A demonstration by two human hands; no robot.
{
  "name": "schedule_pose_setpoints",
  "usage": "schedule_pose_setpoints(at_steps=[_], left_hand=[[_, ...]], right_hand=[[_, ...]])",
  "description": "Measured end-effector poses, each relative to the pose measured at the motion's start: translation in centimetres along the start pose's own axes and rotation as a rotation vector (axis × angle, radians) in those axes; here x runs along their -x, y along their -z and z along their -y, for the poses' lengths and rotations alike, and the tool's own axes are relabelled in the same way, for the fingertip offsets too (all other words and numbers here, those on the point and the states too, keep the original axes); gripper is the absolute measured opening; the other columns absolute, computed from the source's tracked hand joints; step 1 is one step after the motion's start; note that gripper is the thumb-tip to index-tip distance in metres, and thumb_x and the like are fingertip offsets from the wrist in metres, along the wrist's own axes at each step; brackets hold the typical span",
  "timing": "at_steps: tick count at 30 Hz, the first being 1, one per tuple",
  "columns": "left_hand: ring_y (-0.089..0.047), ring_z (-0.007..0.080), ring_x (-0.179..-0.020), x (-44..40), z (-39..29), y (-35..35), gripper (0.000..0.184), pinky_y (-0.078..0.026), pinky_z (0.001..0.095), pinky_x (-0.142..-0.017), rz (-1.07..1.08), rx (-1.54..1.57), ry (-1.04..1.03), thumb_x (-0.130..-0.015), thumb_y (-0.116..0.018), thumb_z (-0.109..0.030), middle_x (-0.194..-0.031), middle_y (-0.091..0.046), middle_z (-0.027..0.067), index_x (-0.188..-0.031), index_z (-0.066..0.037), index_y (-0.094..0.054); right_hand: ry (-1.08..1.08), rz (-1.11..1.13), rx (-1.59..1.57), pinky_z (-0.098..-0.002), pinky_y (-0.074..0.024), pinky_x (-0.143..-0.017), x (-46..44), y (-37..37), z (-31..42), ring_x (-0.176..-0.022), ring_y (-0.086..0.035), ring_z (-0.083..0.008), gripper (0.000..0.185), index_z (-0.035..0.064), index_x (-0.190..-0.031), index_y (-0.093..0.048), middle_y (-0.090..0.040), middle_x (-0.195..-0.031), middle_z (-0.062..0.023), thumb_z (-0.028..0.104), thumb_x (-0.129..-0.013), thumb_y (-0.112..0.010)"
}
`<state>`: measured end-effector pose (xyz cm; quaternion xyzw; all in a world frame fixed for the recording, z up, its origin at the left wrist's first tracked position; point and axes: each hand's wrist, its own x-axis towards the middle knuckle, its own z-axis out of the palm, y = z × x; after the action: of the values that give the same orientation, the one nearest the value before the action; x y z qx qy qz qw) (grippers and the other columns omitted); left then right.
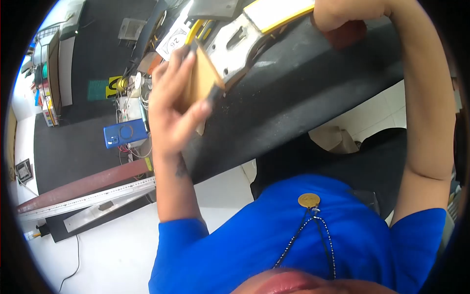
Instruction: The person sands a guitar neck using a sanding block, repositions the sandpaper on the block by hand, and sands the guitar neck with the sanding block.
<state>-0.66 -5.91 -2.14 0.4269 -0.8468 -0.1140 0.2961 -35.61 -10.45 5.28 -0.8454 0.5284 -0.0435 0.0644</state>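
Black tabletop (274, 108) bears a white, yellow-edged piece (224, 53).

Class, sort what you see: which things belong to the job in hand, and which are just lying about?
Seemingly in the job:
tan block, in the left hand
pale, yellow-edged piece, by the right hand
black bench, beneath the work

Apparently just lying about:
blue phone
long ruler
long red-brown strip

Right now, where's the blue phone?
In the head view, the blue phone is on the left side, just left of the left hand and above the long red strip.
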Motion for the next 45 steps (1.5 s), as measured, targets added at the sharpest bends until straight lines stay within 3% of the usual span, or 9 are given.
schedule_pose_setpoints(at_steps=[4,9,12,17,22,26,32,34,45], left_hand=[[-0.055,0.0415,-0.132,-1.7,-4.9,-1.5,0.085,-0.041,0.0512,-0.116,0.056,-0.143,-0.17,-0.078,-0.084,-0.05,-0.149,-0.062,0.0303,-0.143,0.003,-0.069],[-0.054,0.043,-0.13,-2.1,-2.1,-0.5,0.084,-0.042,0.0516,-0.114,0.043,-0.002,0.063,-0.077,-0.085,-0.046,-0.151,-0.061,0.0314,-0.142,0.003,-0.069],[-0.055,0.0429,-0.131,-1.3,-5.1,-1.4,0.085,-0.042,0.0515,-0.115,0.061,-0.118,-0.164,-0.076,-0.085,-0.048,-0.151,-0.061,0.0307,-0.143,0.001,-0.069],[-0.056,0.0432,-0.129,-2.6,-2.7,-1.1,0.086,-0.043,0.0507,-0.113,0.011,-0.051,0.043,-0.077,-0.086,-0.051,-0.148,-0.063,0.0294,-0.141,0.005,-0.069],[-0.055,0.0425,-0.134,-0.5,-2.0,-0.2,0.088,-0.042,0.0506,-0.115,0.049,-0.06,-0.089,-0.076,-0.087,-0.053,-0.15,-0.062,0.029,-0.143,0.001,-0.069],[-0.056,0.0444,-0.133,-2.9,-3.8,-1.3,0.087,-0.041,0.0524,-0.116,0.066,-0.18,-0.208,-0.078,-0.086,-0.055,-0.149,-0.063,0.0292,-0.144,0.0,-0.069],[-0.056,0.0455,-0.135,-2.7,-1.9,-0.7,0.088,-0.04,0.052,-0.118,0.043,-0.06,-0.003,-0.079,-0.085,-0.056,-0.15,-0.061,0.0322,-0.144,0.001,-0.069],[-0.056,0.045,-0.134,-2.6,-4.5,-1.4,0.086,-0.041,0.0508,-0.117,0.085,-0.182,-0.202,-0.079,-0.085,-0.052,-0.15,-0.061,0.0323,-0.145,0.0,-0.068],[-0.056,0.0435,-0.133,-1.6,-2.0,-0.3,0.085,-0.04,0.051,-0.117,0.063,-0.06,-0.115,-0.077,-0.085,-0.049,-0.152,-0.06,0.0311,-0.144,0.0,-0.069]], right_hand=[[0.011,0.194,-0.122,-0.0419,-0.0594,-0.077,-1.4,1.6,-0.1,-0.085,-0.076,-0.0334,0.035,0.0043,-0.099,-0.079,-0.078,-0.086,-0.0171,0.021,-0.068,-0.076],[-0.018,-0.011,-0.013,-0.0407,-0.0593,-0.076,0.2,-0.5,0.8,-0.084,-0.077,-0.0329,0.035,0.0044,-0.099,-0.079,-0.078,-0.087,-0.0161,0.02,-0.068,-0.077],[-0.006,0.15,-0.107,-0.0405,-0.0595,-0.077,-1.1,1.1,0.2,-0.085,-0.077,-0.032,0.035,0.0047,-0.1,-0.08,-0.079,-0.088,-0.016,0.019,-0.068,-0.078],[-0.023,0.196,-0.183,-0.0414,-0.0596,-0.079,-1.4,1.6,-0.4,-0.086,-0.077,-0.0328,0.033,0.0041,-0.098,-0.08,-0.079,-0.089,-0.0169,0.019,-0.069,-0.077],[0.058,-0.032,-0.038,-0.0416,-0.0597,-0.079,0.2,-0.2,-0.4,-0.086,-0.077,-0.0326,0.032,0.0033,-0.097,-0.079,-0.079,-0.088,-0.0162,0.019,-0.07,-0.076],[-0.073,0.17,-0.106,-0.0412,-0.0598,-0.078,-1.3,1.4,1.5,-0.085,-0.077,-0.0318,0.031,0.0026,-0.096,-0.079,-0.079,-0.087,-0.016,0.018,-0.07,-0.076],[-0.051,0.272,-0.264,-0.0414,-0.0593,-0.077,-1.5,2.4,0.1,-0.084,-0.077,-0.0326,0.031,0.0029,-0.095,-0.079,-0.078,-0.085,-0.0169,0.018,-0.069,-0.076],[0.028,0.196,-0.24,-0.0416,-0.0592,-0.077,-1.3,1.8,-0.4,-0.084,-0.076,-0.0334,0.031,0.0031,-0.095,-0.079,-0.078,-0.086,-0.0174,0.018,-0.069,-0.076],[0.051,-0.008,0.002,-0.0413,-0.0596,-0.079,0.0,0.0,-0.1,-0.086,-0.077,-0.0333,0.031,0.0032,-0.096,-0.079,-0.078,-0.087,-0.0175,0.019,-0.069,-0.077]])
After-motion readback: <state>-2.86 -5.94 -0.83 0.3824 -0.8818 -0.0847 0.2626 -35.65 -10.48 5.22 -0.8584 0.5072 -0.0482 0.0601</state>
